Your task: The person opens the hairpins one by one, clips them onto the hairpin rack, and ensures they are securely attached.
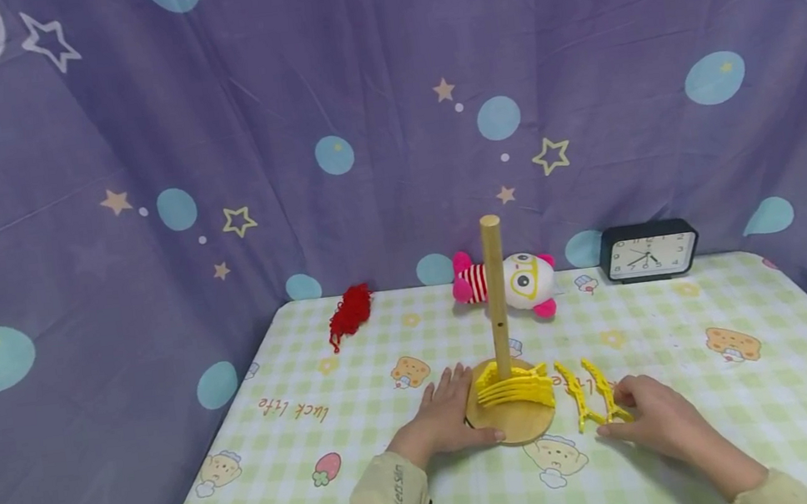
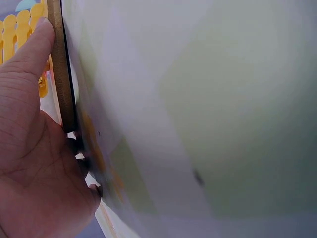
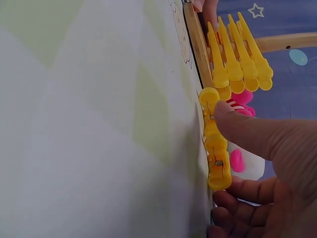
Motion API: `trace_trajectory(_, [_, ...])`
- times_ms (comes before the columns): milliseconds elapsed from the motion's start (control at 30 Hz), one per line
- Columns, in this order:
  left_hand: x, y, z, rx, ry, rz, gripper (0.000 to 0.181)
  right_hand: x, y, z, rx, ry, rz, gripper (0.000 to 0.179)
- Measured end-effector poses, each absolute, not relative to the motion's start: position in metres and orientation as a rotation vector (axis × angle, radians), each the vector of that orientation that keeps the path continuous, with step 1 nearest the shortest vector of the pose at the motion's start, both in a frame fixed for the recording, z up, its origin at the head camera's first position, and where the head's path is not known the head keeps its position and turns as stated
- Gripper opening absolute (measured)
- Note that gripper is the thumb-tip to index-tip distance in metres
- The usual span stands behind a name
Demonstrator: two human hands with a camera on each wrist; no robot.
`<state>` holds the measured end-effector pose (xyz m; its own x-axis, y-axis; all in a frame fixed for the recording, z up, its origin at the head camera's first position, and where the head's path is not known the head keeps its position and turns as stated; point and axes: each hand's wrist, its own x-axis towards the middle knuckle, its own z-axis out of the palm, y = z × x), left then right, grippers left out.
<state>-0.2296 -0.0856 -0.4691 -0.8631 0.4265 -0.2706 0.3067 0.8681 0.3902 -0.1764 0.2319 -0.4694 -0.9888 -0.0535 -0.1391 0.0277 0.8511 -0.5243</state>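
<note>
Where a smooth wooden post (image 1: 497, 299) rises, curved yellow clips (image 1: 519, 392) lie stacked.

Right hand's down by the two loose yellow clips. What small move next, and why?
Probably firm up a pinch on the rightmost loose clip with the right hand: that hand is at the clip's near end, the left hand rests against the round base, and similar yellow clips sit stacked at the post's foot.

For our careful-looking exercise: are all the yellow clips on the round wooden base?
No, two yellow clips are on the checked tablecloth beside the round wooden base.
</note>
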Motion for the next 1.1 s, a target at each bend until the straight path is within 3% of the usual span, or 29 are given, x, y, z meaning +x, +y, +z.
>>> trace_trajectory(467, [-0.2285,-0.0857,-0.4691,0.554,2.693,0.488,0.112,-0.1775,0.2289,-0.4745,-0.076,2.937,-0.706,0.044])
trace_trajectory(1100, [-0.2278,-0.0868,-0.4696,0.568,2.696,0.491,0.113,-0.1728,0.2326,-0.4662,-0.015,2.985,-0.819,0.041])
